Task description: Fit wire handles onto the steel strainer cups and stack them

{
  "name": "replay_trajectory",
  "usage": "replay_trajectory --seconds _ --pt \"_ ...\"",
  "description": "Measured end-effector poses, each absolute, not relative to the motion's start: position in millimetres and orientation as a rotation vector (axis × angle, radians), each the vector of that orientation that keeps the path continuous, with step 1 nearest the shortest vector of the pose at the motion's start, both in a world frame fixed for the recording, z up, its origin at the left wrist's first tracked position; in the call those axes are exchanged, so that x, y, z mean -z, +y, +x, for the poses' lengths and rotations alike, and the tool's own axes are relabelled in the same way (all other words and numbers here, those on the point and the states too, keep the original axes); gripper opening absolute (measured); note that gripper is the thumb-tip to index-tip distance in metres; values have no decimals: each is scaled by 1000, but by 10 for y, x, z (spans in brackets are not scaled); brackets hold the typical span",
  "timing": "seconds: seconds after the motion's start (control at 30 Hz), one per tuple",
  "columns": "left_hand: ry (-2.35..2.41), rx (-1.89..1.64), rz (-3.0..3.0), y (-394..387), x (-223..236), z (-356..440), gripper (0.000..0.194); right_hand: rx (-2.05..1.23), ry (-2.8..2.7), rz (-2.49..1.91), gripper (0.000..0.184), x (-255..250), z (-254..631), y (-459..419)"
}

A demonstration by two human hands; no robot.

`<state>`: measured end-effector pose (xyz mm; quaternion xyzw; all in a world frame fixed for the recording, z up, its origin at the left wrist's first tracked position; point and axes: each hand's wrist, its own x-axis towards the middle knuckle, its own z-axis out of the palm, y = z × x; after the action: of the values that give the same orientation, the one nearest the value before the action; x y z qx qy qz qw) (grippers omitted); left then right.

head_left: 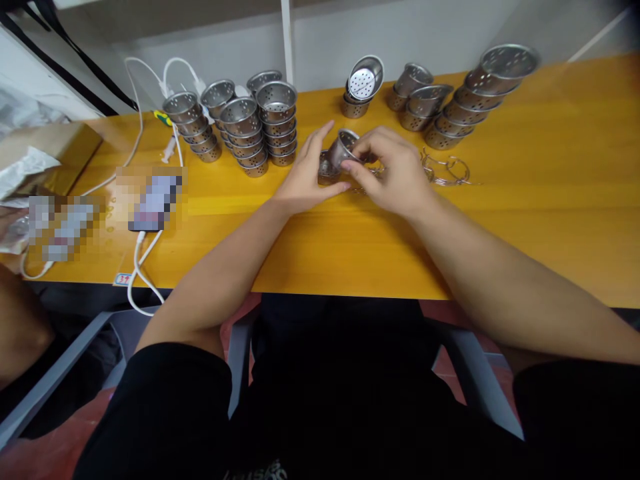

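Observation:
My right hand (393, 167) pinches a small perforated metal cup (340, 155) by its side, with thumb and fingers closed on it. The cup tilts and sits over or against another perforated cup (326, 172) low on the table; I cannot tell whether it rests inside. My left hand (309, 170) is open, thumb and fingers stretched around the left of both cups. Whether it touches them is unclear. Bent thin wire pieces (447, 172) lie just right of my right hand, and some wire shows beneath it.
Stacked perforated cups (243, 127) stand at the back left. More cups (363, 83) sit behind my hands, and a tall leaning stack (463, 103) is at the right. A phone (156, 200) with a white cable (135, 280) lies left. Part of another person (23, 327) shows at far left.

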<state>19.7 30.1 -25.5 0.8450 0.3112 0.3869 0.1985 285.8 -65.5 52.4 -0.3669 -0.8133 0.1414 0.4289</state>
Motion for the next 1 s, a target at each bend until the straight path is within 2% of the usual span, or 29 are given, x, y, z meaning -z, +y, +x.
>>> replay_trajectory --seconds 0.23,0.4,0.53,0.67,0.83,1.0 --pt "830 -1074 2404 9 2 290 109 -393 -2093 -868 60 -541 2750 -757" --pt "838 -1049 2329 -22 -30 193 118 -396 -2189 -839 73 -634 2958 -682" --pt "838 -1024 2314 9 -46 156 116 -487 -2211 -824 63 -710 3057 -661" --pt "785 -1048 2353 60 -78 136 123 -554 -2212 -807 55 -742 3057 -678" --pt "740 -1062 2361 93 -108 131 131 -568 -2201 -738 63 -693 3096 -609" --pt "750 -1036 2354 84 -148 117 124 -562 -2174 -711 62 -668 3132 -540"
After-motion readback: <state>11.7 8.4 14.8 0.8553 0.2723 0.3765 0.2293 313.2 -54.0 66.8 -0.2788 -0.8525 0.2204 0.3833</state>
